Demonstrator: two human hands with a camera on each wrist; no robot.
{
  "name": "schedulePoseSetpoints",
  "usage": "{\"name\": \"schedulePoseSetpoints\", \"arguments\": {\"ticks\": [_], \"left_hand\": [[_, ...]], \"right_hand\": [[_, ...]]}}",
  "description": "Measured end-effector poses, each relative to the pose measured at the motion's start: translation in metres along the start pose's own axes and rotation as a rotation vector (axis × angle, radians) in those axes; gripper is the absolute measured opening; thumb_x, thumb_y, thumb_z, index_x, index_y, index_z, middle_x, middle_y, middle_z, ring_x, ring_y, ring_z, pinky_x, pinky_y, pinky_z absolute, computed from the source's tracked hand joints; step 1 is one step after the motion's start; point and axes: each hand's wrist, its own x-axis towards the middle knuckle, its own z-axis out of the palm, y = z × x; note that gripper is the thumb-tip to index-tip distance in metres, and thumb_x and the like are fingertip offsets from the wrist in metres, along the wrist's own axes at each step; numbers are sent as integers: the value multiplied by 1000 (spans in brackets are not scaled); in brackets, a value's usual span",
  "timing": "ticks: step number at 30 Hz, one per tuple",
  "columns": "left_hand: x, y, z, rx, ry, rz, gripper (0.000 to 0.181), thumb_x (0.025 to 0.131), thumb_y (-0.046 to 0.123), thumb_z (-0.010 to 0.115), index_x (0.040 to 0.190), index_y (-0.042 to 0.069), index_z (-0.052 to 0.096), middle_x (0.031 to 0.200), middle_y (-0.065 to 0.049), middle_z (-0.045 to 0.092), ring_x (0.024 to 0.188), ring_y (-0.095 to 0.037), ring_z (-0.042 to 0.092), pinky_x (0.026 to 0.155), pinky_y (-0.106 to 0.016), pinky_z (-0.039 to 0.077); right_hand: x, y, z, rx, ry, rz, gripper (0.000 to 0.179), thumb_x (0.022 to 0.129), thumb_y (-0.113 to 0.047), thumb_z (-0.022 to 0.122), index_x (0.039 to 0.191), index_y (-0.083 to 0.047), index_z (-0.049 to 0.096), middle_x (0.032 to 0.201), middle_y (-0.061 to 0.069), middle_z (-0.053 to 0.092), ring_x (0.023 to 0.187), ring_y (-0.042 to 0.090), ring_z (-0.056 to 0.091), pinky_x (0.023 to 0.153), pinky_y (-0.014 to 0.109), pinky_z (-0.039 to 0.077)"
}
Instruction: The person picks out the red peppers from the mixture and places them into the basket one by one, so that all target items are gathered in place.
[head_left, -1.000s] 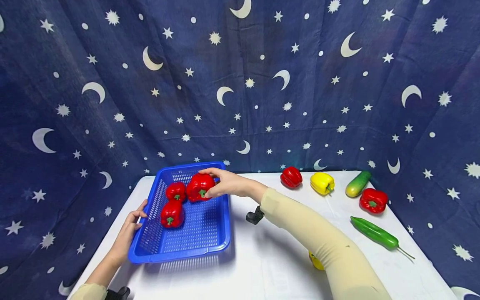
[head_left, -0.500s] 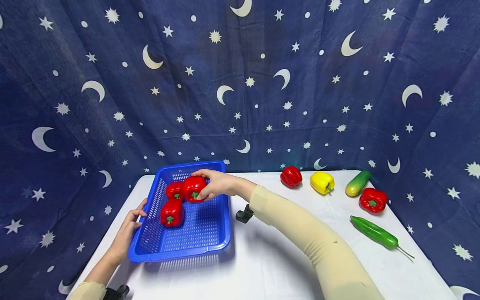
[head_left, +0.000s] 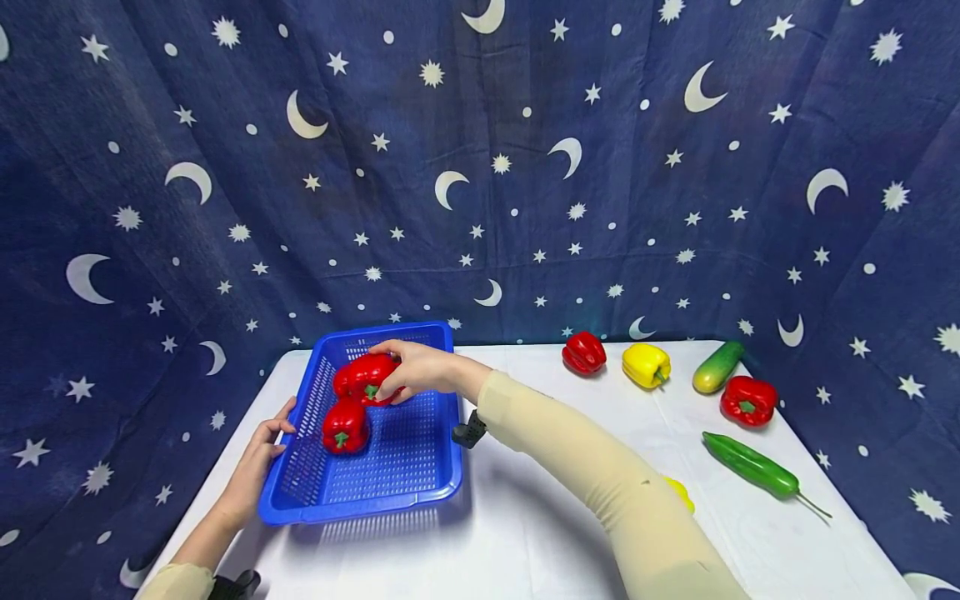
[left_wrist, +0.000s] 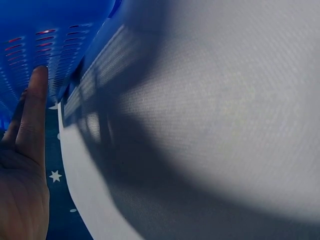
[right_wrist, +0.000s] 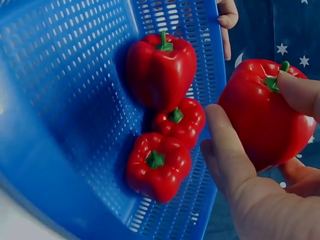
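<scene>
My right hand (head_left: 423, 368) grips a red bell pepper (right_wrist: 262, 122) with a green stem, over the back left part of the blue plastic basket (head_left: 360, 504). Several fingers and the thumb surround it in the right wrist view. Three more red bell peppers lie along the basket's left side there: a large pepper (right_wrist: 161, 72), a middle pepper (right_wrist: 182, 127) and a lower pepper (right_wrist: 159, 172). From the head, the held pepper overlaps those at the back. My left hand (head_left: 251, 471) touches the basket's left side; an extended finger (left_wrist: 34, 112) meets its slotted wall in the left wrist view.
On the white table (head_left: 525, 533) at right lie a red pepper (head_left: 583, 353), a yellow pepper (head_left: 646, 366), a cucumber (head_left: 717, 367), another red pepper (head_left: 748, 402) and a long green chili (head_left: 752, 465). My right sleeve partly hides a yellow object (head_left: 681, 492). A starry curtain (head_left: 495, 208) stands behind.
My right hand has moved left with the red bell pepper, bringing it up to the peppers at the basket's left side in the head view. The left hand and basket have stayed put.
</scene>
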Motion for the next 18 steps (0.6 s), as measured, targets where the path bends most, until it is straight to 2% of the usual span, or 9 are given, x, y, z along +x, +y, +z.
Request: {"name": "schedulePoseSetpoints", "arguments": {"ticks": [11, 18], "left_hand": [[1, 0, 2, 13, -3, 8, 22, 100, -5, 26, 120, -6, 36, 170, -10, 16, 149, 2, 18, 105, -13, 22], [1, -3, -1, 18, -12, -17, 23, 101, -4, 25, 121, -5, 35, 171, -8, 13, 149, 2, 16, 105, -11, 23]], "right_hand": [[10, 5, 10, 46, 39, 70, 80, 78, 11, 77, 147, -11, 43, 132, 15, 46, 101, 33, 62, 89, 52, 54], [16, 17, 16, 40, 50, 123, 77, 74, 14, 73, 141, -7, 41, 124, 17, 48, 95, 33, 64, 87, 55, 54]]}}
